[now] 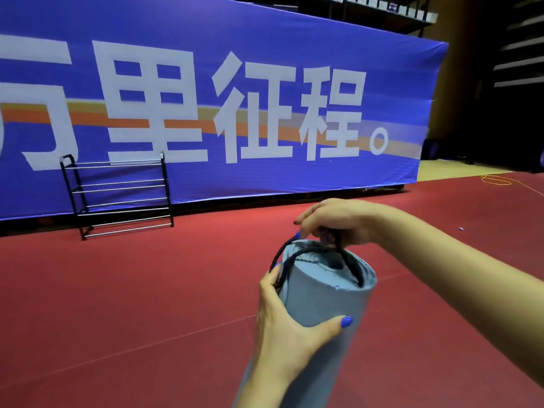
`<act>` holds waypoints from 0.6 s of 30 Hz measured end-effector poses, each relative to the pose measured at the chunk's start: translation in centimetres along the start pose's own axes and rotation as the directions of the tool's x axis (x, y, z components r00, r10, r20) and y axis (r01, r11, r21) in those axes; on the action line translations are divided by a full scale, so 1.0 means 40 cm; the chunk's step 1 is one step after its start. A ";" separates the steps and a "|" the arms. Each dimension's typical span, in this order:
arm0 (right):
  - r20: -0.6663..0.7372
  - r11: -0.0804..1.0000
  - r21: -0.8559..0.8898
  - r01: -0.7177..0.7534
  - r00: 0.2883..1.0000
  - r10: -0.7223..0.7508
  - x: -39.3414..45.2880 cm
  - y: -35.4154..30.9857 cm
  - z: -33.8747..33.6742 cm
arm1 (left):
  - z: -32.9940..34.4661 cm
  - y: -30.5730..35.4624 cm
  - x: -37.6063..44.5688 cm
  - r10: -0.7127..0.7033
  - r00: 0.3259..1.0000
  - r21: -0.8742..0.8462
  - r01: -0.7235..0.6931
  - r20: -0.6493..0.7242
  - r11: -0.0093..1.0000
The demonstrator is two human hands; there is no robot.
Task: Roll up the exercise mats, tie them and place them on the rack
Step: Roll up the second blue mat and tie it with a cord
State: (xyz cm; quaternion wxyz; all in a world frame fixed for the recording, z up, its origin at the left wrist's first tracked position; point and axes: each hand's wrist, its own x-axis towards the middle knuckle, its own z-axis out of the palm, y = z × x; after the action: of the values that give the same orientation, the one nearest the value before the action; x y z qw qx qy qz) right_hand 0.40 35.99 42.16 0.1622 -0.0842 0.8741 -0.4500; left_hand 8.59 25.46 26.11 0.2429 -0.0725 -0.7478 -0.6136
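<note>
A rolled blue mat (321,293) is held upright in the lower middle of the view, above the red floor (117,304), its spiral end turned up toward the camera. It is gripped around its side by the left hand (282,328), whose thumb is pressed across the front of the roll while the other fingers are wrapped behind it and hidden. A black cord (297,256) is looped over the top end of the roll, one strand running down the left edge beside the left hand and another down the right side of the end face. The cord is pinched at the top by the right hand (332,220), whose fingers are curled downward and bunched together over the knot area; exactly which fingers are closed on the cord cannot be told. A black rack (117,198) with silver bars is seen well apart from the mat, to the left, standing on the floor against a large blue banner (265,30) printed with white characters. A yellow cable (497,180) is seen lying on the floor far to the right
</note>
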 end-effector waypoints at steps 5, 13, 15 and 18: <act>0.007 0.876 0.468 -0.113 0.992 0.125 0.003 0.066 -0.104 | -0.028 -0.008 0.013 0.007 0.999 -0.040 -0.009 -0.043 0.999; 0.093 0.868 0.375 -0.326 0.945 0.315 0.087 0.206 -0.069 | -0.019 0.000 0.000 0.012 1.000 -0.064 -0.011 0.012 0.998; 0.105 0.864 0.335 -0.376 0.926 0.363 0.106 0.230 -0.061 | -0.017 -0.001 0.000 -0.001 1.000 -0.073 0.002 0.023 0.997; 0.077 0.885 0.283 -0.370 0.929 0.363 0.131 0.238 -0.047 | -0.014 0.002 -0.003 0.011 0.999 -0.070 -0.008 0.048 0.998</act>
State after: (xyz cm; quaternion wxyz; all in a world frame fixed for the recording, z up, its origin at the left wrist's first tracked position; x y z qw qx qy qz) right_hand -5.16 41.39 34.35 0.2644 0.1023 0.7962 -0.5344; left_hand 8.86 24.98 26.21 0.2247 -0.0994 -0.7313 -0.6362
